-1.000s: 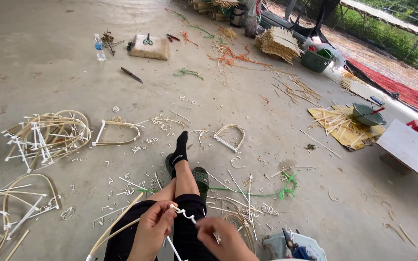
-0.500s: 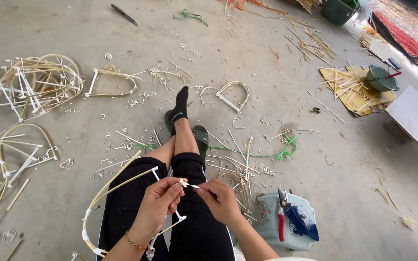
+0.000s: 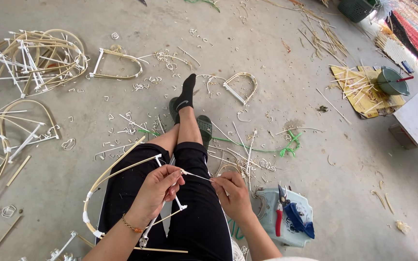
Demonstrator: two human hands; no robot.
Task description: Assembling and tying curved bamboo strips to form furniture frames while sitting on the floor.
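I sit on a concrete floor with my legs stretched out. My left hand (image 3: 156, 189) pinches a joint of a curved bamboo frame (image 3: 103, 180) that rests across my lap, its joints bound in white tape. My right hand (image 3: 233, 193) pulls a thin white strip (image 3: 197, 176) taut from that joint toward the right. The two hands are a short span apart, linked by the strip.
Finished bamboo frames lie piled at the left (image 3: 37, 58) and singly ahead (image 3: 117, 63), (image 3: 242, 86). A pale blue stool (image 3: 286, 217) with red-handled pruners (image 3: 279, 212) sits by my right hip. Offcuts litter the floor; a green bucket (image 3: 392, 80) stands at the right.
The camera tilted down and closer to my lap. My hands have drawn apart, stretching the white strip between them.
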